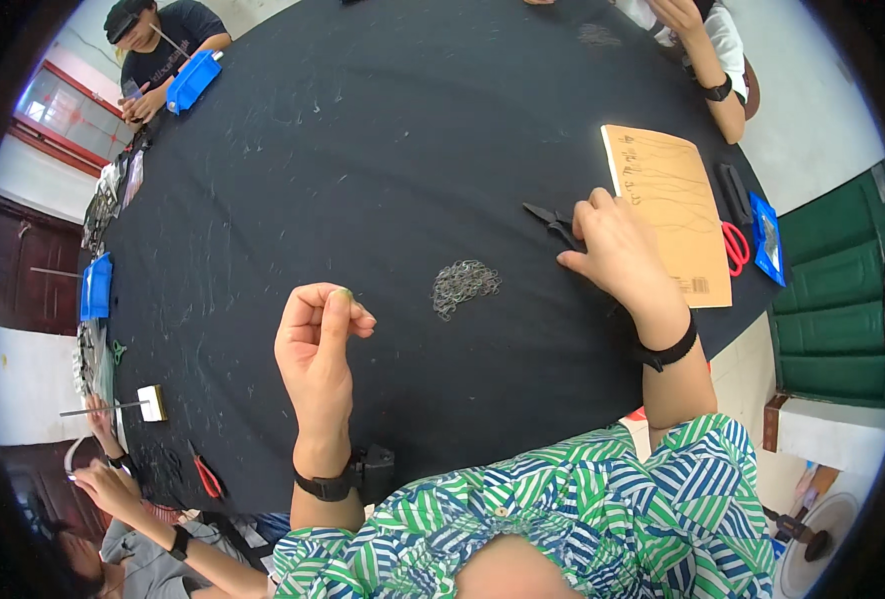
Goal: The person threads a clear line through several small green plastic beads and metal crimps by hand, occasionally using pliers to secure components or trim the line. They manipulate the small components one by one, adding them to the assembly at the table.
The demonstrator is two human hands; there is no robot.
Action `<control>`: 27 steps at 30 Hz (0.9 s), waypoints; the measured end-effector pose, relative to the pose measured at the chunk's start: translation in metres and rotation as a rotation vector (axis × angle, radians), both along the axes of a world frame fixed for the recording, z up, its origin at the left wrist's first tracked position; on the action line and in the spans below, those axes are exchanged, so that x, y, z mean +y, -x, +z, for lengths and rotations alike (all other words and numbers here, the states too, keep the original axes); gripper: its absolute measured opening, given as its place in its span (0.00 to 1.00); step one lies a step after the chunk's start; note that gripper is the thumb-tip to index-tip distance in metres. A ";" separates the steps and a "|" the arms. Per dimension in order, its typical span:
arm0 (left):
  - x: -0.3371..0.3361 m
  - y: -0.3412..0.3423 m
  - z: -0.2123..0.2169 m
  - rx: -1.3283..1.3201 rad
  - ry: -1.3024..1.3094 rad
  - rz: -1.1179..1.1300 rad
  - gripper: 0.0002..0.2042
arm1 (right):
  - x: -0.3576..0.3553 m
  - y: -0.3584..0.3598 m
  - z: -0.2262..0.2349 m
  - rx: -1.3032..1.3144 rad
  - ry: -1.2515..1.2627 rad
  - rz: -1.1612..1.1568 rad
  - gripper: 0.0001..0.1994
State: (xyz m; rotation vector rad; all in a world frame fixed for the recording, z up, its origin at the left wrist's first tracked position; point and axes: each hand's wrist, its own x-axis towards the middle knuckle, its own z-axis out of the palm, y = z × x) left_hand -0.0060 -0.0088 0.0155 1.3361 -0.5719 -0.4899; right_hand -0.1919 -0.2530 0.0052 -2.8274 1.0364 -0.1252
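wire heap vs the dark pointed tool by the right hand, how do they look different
The wire heap is many thin, silvery-grey pieces tangled together; the dark pointed tool is one solid item. The heap spreads in a loose patch, while the tool tapers to a tip pointing up and left. The heap lies uncovered, whereas the right hand partly hides the tool. Both lie on the black cloth.
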 end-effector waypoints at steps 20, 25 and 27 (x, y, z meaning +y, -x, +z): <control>0.002 0.000 0.000 -0.116 -0.089 -0.043 0.04 | 0.056 -0.037 0.032 -0.545 -0.573 0.659 0.12; 0.000 0.004 0.003 -0.236 -0.127 -0.030 0.04 | 0.059 -0.038 0.031 -0.562 -0.513 0.682 0.13; -0.001 0.005 0.002 -0.258 -0.141 -0.024 0.04 | 0.060 -0.038 0.031 -0.560 -0.507 0.682 0.13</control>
